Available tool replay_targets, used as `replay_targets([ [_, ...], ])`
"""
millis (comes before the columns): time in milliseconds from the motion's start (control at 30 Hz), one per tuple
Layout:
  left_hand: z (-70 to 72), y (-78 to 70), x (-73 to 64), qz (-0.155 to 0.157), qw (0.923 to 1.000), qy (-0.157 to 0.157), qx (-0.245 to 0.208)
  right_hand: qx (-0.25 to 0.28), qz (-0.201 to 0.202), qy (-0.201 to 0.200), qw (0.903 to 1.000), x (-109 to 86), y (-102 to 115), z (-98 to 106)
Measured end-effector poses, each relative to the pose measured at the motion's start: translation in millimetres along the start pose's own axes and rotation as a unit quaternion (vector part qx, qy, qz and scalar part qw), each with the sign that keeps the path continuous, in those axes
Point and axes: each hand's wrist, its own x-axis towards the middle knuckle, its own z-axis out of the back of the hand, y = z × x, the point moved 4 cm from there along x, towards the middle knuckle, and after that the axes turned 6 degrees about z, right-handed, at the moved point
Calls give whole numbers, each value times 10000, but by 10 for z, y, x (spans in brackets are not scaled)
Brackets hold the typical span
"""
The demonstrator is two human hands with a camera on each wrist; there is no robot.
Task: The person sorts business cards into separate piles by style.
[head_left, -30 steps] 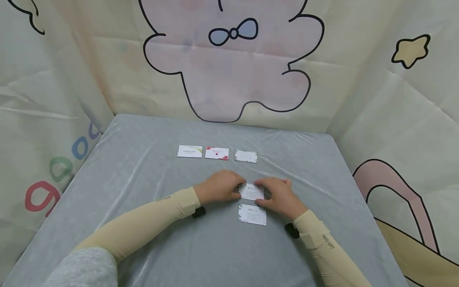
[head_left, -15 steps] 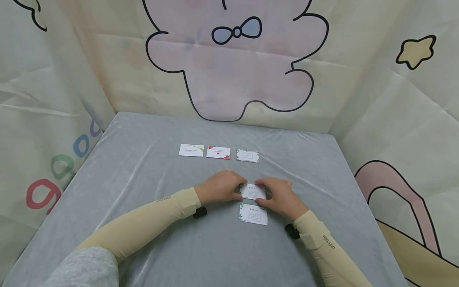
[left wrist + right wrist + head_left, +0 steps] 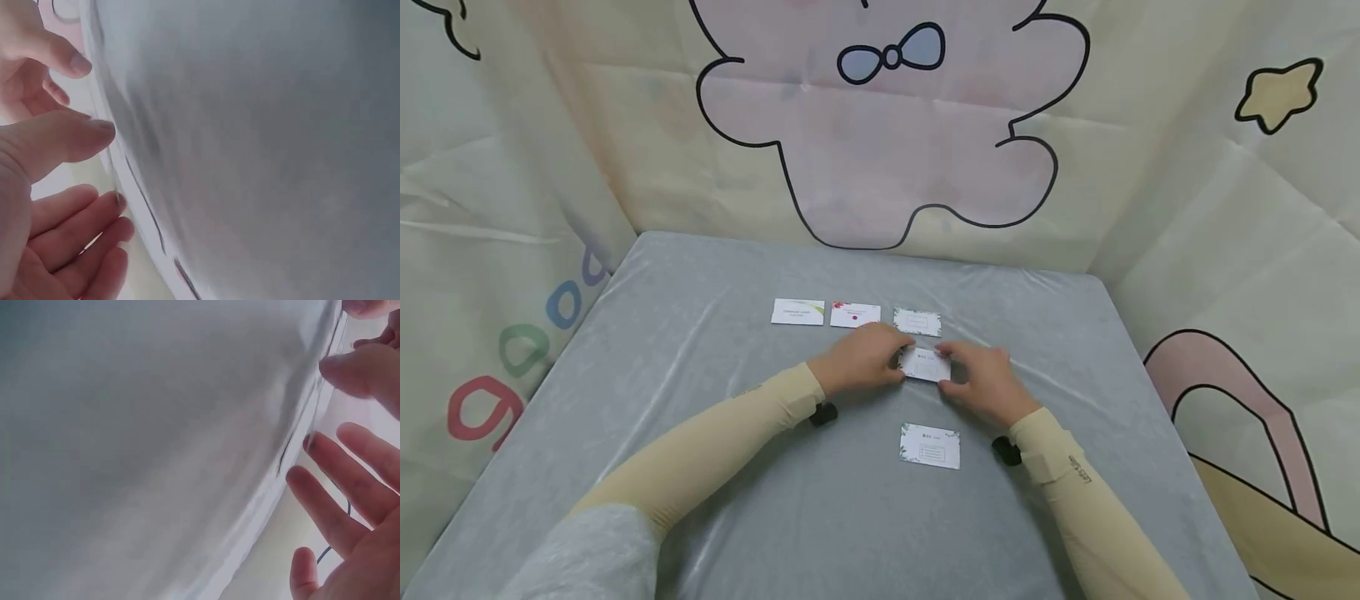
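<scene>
In the head view my left hand [image 3: 863, 358] and right hand [image 3: 987, 379] hold a white business card [image 3: 924, 364] between them, thumb and forefinger at its left and right ends. Leaf print marks its corners, with small text on its face. It lies just in front of a similar leaf-edged card [image 3: 917, 322]. Another matching card [image 3: 930, 447] rests on the table nearer to me. The left wrist view has my left hand [image 3: 62, 162] with thumb and fingers apart at the card's edge. In the right wrist view the right hand [image 3: 356, 481] shows spread fingers.
A back row also has a white card with a green curve [image 3: 797, 312] and a card with red flowers [image 3: 855, 315], partly close behind the left hand. Grey cloth covers the table [image 3: 775, 517]. Printed fabric curtains [image 3: 880, 167] stand behind and on both sides.
Both hands have moved away from me with the business card, towards the back row. The nearer matching card has stayed in place, so the gap between the two has grown.
</scene>
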Motion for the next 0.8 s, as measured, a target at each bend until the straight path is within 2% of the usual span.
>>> replay_targets([
  [200, 80, 256, 327, 544, 9985, -26, 109, 190, -419, 165, 9988, 429, -229, 51],
  [333, 105, 331, 460, 634, 9979, 16, 105, 290, -676, 259, 9970, 603, -351, 21],
  [467, 119, 360, 523, 697, 9975, 79, 129, 386, -896, 315, 9947, 661, -391, 23],
  [700, 79, 429, 598, 687, 9973, 155, 206, 454, -930, 245, 9943, 704, -399, 15],
  [800, 48, 454, 607, 715, 9970, 214, 201, 412, -893, 338, 9946, 727, -404, -18],
])
